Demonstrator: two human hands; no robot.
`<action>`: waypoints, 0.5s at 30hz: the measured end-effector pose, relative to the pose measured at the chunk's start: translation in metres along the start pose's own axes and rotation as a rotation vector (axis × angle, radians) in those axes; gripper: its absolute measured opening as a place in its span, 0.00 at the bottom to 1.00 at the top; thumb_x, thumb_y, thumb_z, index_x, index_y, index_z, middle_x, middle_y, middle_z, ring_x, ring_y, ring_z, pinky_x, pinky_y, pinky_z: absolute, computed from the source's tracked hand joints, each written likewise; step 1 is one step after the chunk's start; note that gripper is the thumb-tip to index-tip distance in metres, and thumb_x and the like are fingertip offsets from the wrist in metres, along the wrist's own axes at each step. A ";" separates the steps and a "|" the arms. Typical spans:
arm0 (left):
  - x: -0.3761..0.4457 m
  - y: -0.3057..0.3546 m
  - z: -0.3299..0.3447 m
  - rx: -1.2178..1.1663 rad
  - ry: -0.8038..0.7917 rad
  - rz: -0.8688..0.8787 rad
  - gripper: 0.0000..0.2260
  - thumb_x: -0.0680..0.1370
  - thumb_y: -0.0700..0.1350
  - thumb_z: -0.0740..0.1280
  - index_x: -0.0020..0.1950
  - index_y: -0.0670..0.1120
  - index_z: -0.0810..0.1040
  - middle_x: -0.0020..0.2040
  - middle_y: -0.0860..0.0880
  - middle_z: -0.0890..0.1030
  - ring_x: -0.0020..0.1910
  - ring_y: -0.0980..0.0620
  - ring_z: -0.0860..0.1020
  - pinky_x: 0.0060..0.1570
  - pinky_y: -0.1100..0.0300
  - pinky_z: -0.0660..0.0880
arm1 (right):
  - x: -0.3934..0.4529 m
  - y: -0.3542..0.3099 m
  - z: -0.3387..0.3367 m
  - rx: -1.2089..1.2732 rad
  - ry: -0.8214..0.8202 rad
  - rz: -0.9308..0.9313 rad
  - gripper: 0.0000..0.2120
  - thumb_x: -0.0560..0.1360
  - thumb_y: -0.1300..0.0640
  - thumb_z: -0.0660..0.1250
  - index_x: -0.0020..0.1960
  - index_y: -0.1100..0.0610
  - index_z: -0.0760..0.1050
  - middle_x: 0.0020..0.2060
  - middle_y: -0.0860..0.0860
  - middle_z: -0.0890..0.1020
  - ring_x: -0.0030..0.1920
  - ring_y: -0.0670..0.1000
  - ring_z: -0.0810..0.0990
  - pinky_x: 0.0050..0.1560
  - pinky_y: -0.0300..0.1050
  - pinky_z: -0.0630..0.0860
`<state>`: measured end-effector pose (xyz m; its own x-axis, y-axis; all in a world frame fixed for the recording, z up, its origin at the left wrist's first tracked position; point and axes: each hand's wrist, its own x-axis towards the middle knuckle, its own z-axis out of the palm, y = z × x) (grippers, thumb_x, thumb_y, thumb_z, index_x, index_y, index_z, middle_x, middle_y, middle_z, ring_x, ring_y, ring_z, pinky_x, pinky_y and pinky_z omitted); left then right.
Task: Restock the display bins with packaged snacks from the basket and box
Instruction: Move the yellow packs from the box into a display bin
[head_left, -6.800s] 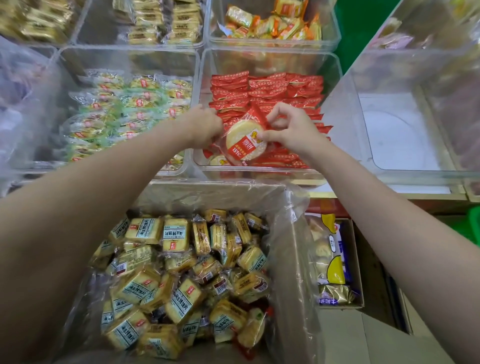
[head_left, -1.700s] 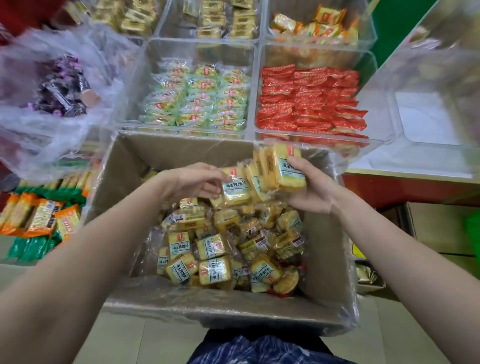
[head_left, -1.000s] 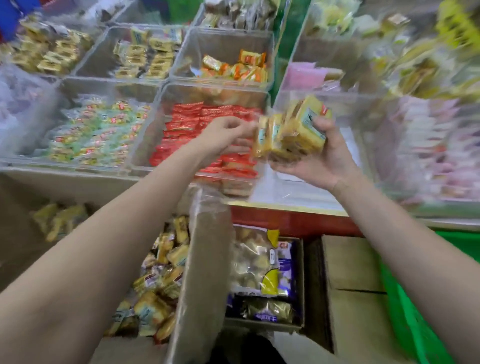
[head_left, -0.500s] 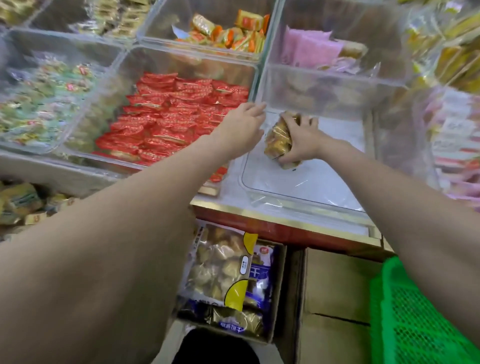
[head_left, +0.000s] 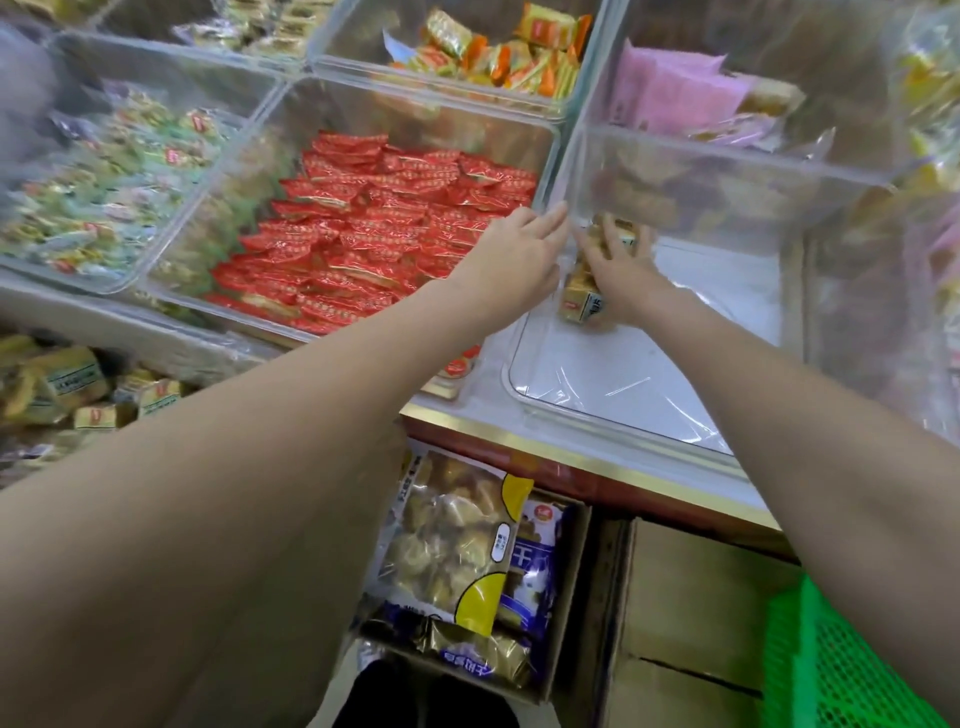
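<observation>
The right hand (head_left: 621, 270), fingers spread, presses glossy yellow snack packets (head_left: 584, 291) against the near-left corner of a clear rigid plastic bin (head_left: 649, 395). The left hand (head_left: 511, 260), fingers straight and together, rests by the bin's transparent wall, above crinkly red wrappers (head_left: 374, 234).

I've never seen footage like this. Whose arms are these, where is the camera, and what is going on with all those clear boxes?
No machine here: a person wears a wide-angle camera on the head, looking down along both bare arms. In front stand clear plastic display bins. One holds red snack packets, another green ones; orange ones sit behind. The right hand lies over a few yellow packaged snacks, setting them into the nearly empty bin. The left hand reaches beside it, fingers straight, holding nothing. Below the counter are a box of bagged snacks and a green basket.
</observation>
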<state>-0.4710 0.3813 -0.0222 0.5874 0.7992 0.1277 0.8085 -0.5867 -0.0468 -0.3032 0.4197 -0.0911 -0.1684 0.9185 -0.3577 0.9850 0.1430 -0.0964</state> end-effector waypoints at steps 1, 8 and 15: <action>0.001 -0.001 -0.001 0.041 0.041 -0.004 0.23 0.77 0.49 0.63 0.70 0.42 0.69 0.73 0.45 0.65 0.60 0.49 0.72 0.56 0.59 0.69 | 0.004 0.000 0.000 -0.015 -0.006 -0.039 0.57 0.67 0.47 0.75 0.76 0.54 0.33 0.76 0.55 0.38 0.74 0.67 0.38 0.72 0.66 0.48; 0.003 0.003 -0.003 0.112 -0.125 0.009 0.22 0.82 0.42 0.52 0.75 0.39 0.55 0.77 0.44 0.51 0.66 0.45 0.64 0.61 0.56 0.63 | -0.021 -0.004 -0.012 -0.022 -0.020 -0.006 0.59 0.66 0.45 0.75 0.76 0.55 0.32 0.76 0.47 0.36 0.75 0.57 0.35 0.71 0.63 0.44; -0.021 0.000 -0.026 -0.112 0.001 -0.032 0.21 0.79 0.43 0.53 0.71 0.39 0.64 0.72 0.42 0.66 0.66 0.43 0.68 0.59 0.49 0.68 | -0.085 -0.040 -0.054 0.190 0.228 0.048 0.36 0.72 0.52 0.70 0.74 0.57 0.57 0.75 0.60 0.51 0.74 0.61 0.47 0.71 0.58 0.53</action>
<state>-0.4843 0.3615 0.0006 0.5616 0.8174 0.1285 0.8172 -0.5722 0.0685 -0.3261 0.3557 -0.0071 -0.0876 0.9847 -0.1507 0.9634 0.0452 -0.2644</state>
